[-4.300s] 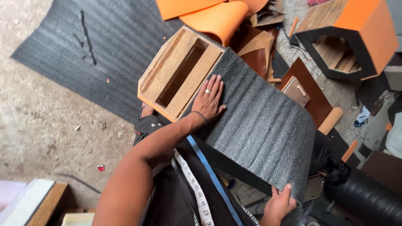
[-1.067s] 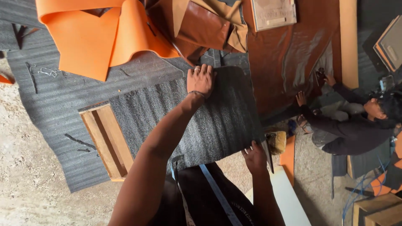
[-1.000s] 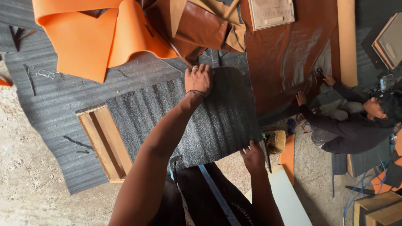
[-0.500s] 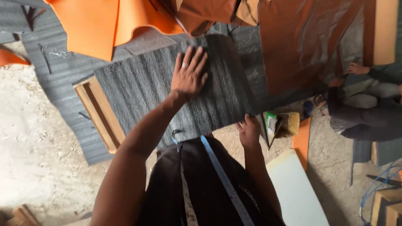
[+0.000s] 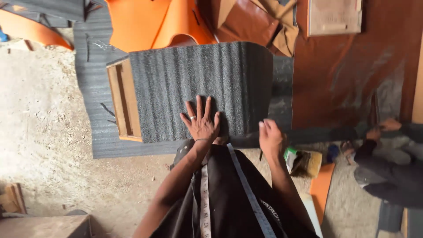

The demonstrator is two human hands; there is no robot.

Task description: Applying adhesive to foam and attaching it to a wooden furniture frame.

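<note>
The left hand [image 5: 200, 123] is laid flat, fingers spread, on the grey fabric sheet [image 5: 200, 83] draped over the wooden box [image 5: 123, 103]. The right hand [image 5: 270, 137] apparently pinches the sheet's near corner.

Dark grey ribbed fabric [image 5: 200, 83], matt and coarse-looking, draped over a pale bare-wood box frame [image 5: 124, 101] with a dull unfinished face. Behind, smooth orange sheet material [image 5: 154, 22] and brown leather-like sheet [image 5: 352, 75] with a faint sheen. Underfoot, rough dusty ground [image 5: 44, 132], gritty and matt.
</note>
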